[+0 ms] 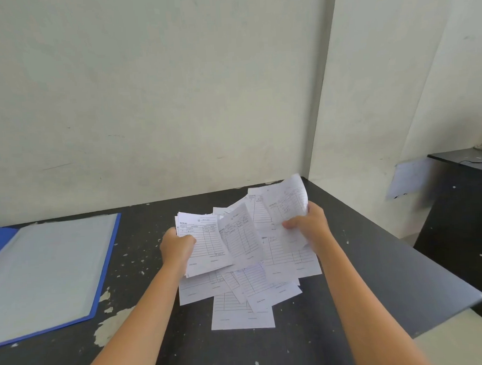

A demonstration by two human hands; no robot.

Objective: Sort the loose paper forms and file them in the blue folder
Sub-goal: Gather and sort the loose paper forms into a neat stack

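Holding a small stack of forms (pixel 202 240) in the left hand (pixel 176 245), the person pinches one curling sheet (pixel 288 205) with the right hand (pixel 310 224). Thin, floppy paper; edges grip best. The blue folder (pixel 43 276) lies open on the table (pixel 364 259), left.

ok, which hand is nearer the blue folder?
Left. The left hand, holding a stack of forms, is just right of the blue folder; the right hand is farther right.

Printed heading on one form

The top form (pixel 203 240) in the left hand (pixel 176 245) reads "NOTA NO" (upper left corner); every other entry is too blurred.
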